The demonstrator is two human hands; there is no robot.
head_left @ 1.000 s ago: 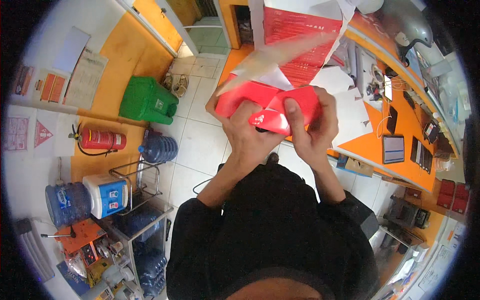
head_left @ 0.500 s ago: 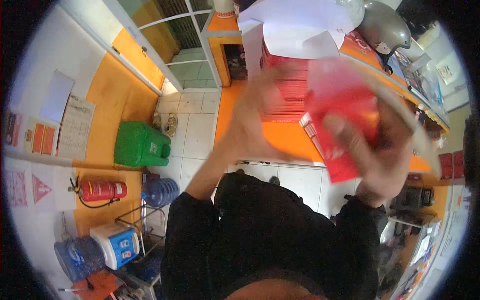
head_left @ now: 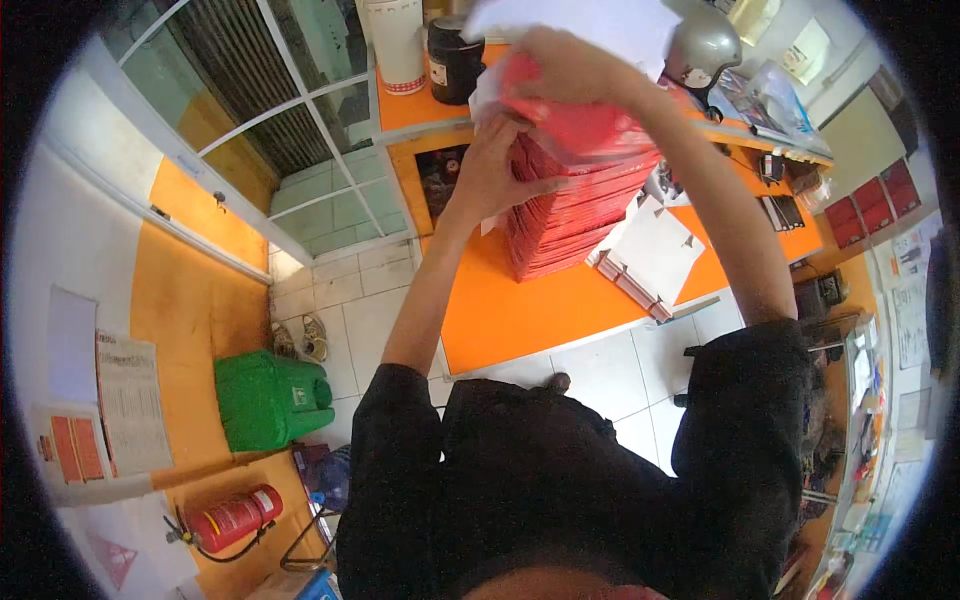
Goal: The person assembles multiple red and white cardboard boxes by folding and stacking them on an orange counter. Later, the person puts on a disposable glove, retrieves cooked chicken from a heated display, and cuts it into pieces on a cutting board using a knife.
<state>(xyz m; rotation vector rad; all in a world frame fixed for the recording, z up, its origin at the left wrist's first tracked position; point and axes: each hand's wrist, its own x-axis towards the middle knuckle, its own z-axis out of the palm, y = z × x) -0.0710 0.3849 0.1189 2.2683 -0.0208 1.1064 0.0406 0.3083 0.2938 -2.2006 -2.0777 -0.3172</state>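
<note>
Red, glossy and plastic-wrapped: a flat packet (head_left: 585, 125) is held over the top of a tall stack of like red packets (head_left: 570, 215) standing on an orange counter (head_left: 500, 310). Head view, looking down past the person's black sleeves: the right hand (head_left: 570, 65) is closed over the packet's top, fingers curled around its upper edge; the left hand (head_left: 495, 165) lies open and flat against the stack's near side, steadying it rather than gripping. White sheets of paper (head_left: 590, 20) sit at the upper rim, just behind the right hand. Beside the stack, to its right, lies an open ring binder (head_left: 650, 260); beyond it, a grey helmet (head_left: 705, 45). At the counter's far corner stand a white cylinder with a red band (head_left: 397, 45) and a dark jar (head_left: 455, 60). Below the counter, on pale floor tiles: a pair of sandals (head_left: 300, 338), a green bin (head_left: 270, 400), a red fire extinguisher (head_left: 235, 518) against the orange wall. Risk, as judged: the stack is high and its layers fan out slightly, so a packet set off-centre, or the slick wrap sliding, could tip the upper layers toward the binder; lifting the left palm away early would leave that side unsupported.
</note>
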